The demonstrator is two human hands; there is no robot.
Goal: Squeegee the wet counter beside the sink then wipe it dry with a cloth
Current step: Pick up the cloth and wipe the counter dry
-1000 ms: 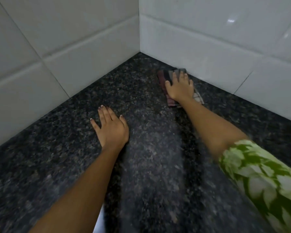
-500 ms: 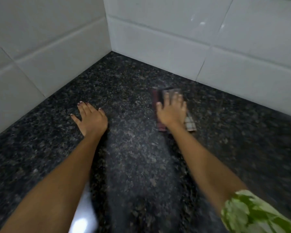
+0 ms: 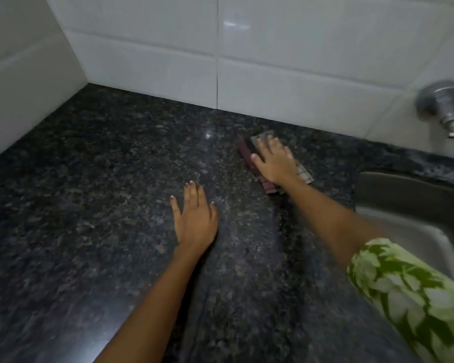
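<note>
Maroon-edged, checked and folded into a narrow pad, the wiping cloth point(image 3: 257, 163) lies flat on the black speckled granite counter point(image 3: 102, 192), at about one o'clock from the middle of the view. Its long axis runs from eleven o'clock, near the wall, down to five o'clock, toward the sink. The right hand point(image 3: 274, 163) lies palm-down on top of it, fingers loosely spread and pointing to eleven o'clock, pressing the cloth to the stone rather than pinching it. The left hand point(image 3: 194, 218) rests flat on the bare counter at seven o'clock from the cloth, well apart from it, fingers together and thumb out, holding nothing.

At twelve o'clock the cloth's far end is near the white glazed wall tiles point(image 3: 286, 82). At three o'clock lies the rim of the stainless steel sink point(image 3: 404, 195), close to the cloth's near end. A chrome wall tap point(image 3: 443, 106) juts out at two o'clock. From nine to seven o'clock the counter stretches wide and open to the corner. A green leaf-print sleeve point(image 3: 409, 297) covers the right upper arm.
</note>
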